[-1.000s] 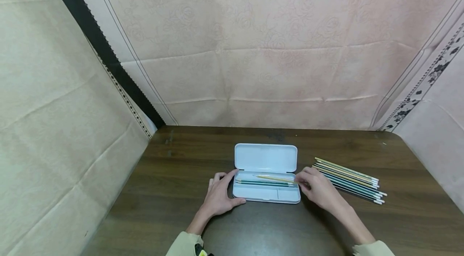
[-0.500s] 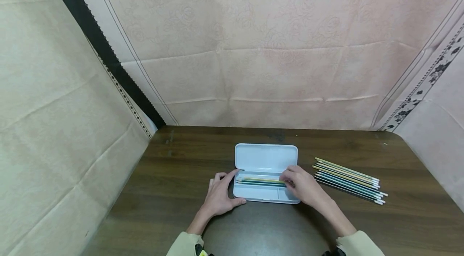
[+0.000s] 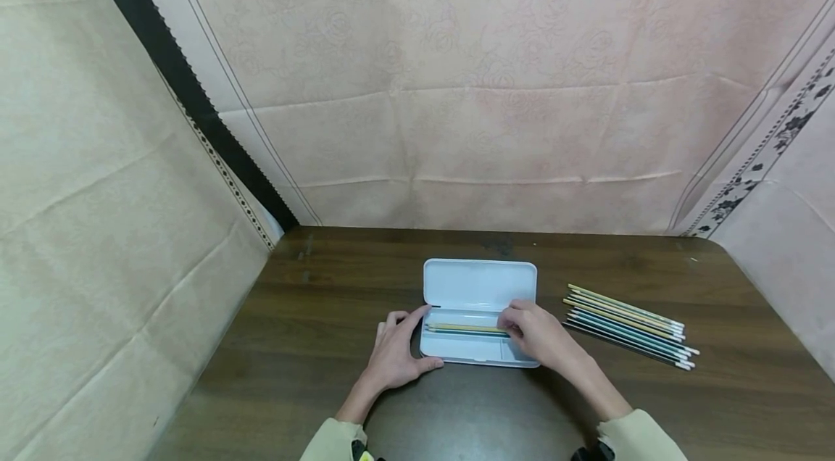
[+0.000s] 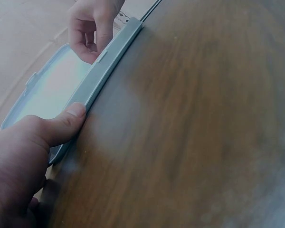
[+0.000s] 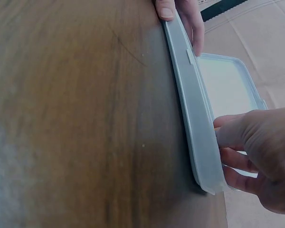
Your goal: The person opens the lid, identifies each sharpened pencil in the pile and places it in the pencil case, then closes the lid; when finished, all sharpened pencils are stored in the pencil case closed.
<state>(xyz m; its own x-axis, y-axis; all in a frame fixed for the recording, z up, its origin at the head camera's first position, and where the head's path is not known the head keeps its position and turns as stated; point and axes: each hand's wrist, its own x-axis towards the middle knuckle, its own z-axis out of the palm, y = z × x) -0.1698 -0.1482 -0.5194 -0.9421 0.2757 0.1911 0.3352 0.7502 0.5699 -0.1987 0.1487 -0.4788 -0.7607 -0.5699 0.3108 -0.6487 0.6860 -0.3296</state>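
Observation:
A light blue pencil case (image 3: 466,354) lies on the table with its lid (image 3: 479,283) folded back. My left hand (image 3: 396,354) holds its left end, thumb on the front edge and fingers at the back corner. My right hand (image 3: 540,334) reaches into the right part, fingertips pinching the end of a yellowish pencil (image 3: 459,327). That pencil lies lengthwise in the case, alongside green ones. In both wrist views the front wall (image 5: 192,104) of the case hides the pencils and the right fingertips.
To the right of the case, several pencils (image 3: 626,323), yellow, green and dark with white ends, lie side by side on the brown wooden table (image 3: 326,287). A small divider (image 3: 500,349) stands in the case's front right. Pale patterned cloth (image 3: 489,98) hangs behind the table.
My right hand has moved left from the case's right edge, bringing the yellowish pencil down among the others inside. My left hand has stayed in place.

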